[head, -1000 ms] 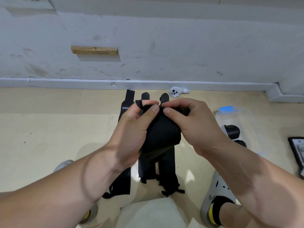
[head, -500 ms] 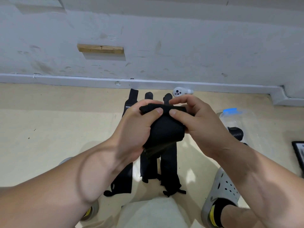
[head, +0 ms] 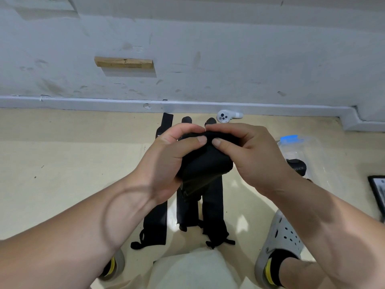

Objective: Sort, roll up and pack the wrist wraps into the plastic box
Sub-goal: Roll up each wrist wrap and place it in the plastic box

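Thumbs have met on top since the earlier frame. Flat wraps (head: pixel 212 205) lie lower centre; plastic box (head: pixel 308 149) sits at right. Left hand (head: pixel 164 161) and right hand (head: pixel 258 161) both pinch the rolled wrap (head: pixel 206 163), centre frame. Risk: a slack pinch lets it unroll.

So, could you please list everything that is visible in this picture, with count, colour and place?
rolled wrist wrap: one, black, held between both hands
flat wrist wraps: three, black, side by side on the floor under the hands
plastic box: one, clear with a blue clip, floor at right
wrap in the box: at least one, black, rolled
controller: one, white, floor by the wall
wooden block: one, light brown, on the wall
framed object: one, black, right edge, cut off
clogs: two, grey, on the feet
left hand: grips the roll
right hand: pinches its top
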